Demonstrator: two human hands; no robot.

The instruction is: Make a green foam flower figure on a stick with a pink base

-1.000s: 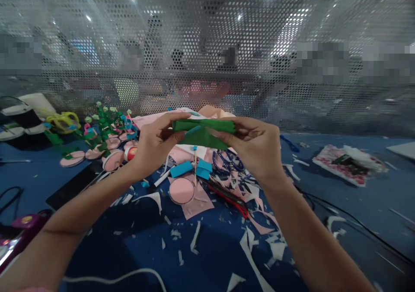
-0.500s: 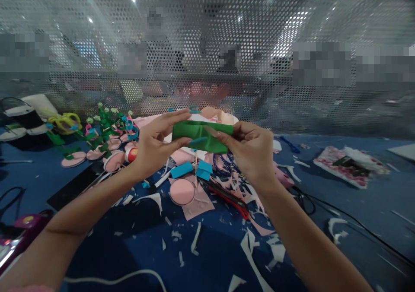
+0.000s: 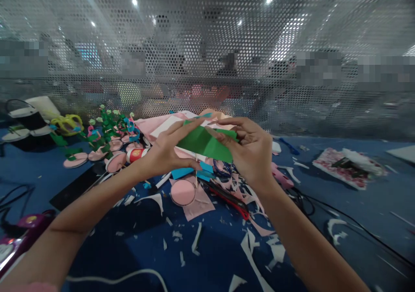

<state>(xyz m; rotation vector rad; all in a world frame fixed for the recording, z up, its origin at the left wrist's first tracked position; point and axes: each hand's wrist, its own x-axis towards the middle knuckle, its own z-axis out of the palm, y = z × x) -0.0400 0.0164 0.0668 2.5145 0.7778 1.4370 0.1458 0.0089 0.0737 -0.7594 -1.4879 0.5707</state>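
Note:
A folded piece of green paper (image 3: 204, 144) is held up between both hands above the blue table (image 3: 356, 205). My left hand (image 3: 168, 149) pinches its left side, fingers laid along the top edge. The right side of the paper sits under the thumb and curled fingers of my right hand (image 3: 251, 151). Below the hands lie a pink paper disc (image 3: 182, 192), blue paper pieces (image 3: 181, 172) and red-handled scissors (image 3: 231, 200).
White and pink paper scraps (image 3: 249, 244) litter the table. Small green paper flowers on pink discs (image 3: 106, 141) stand at the left, with yellow scissors (image 3: 66, 123) behind. A black cable (image 3: 340, 218) runs on the right, a white cable (image 3: 123, 277) near me. A perforated metal screen (image 3: 292, 67) closes the back.
Both hands have moved closer together and the green paper has turned, its flat face now tilted toward me. The right hand's fingers have curled over its right edge.

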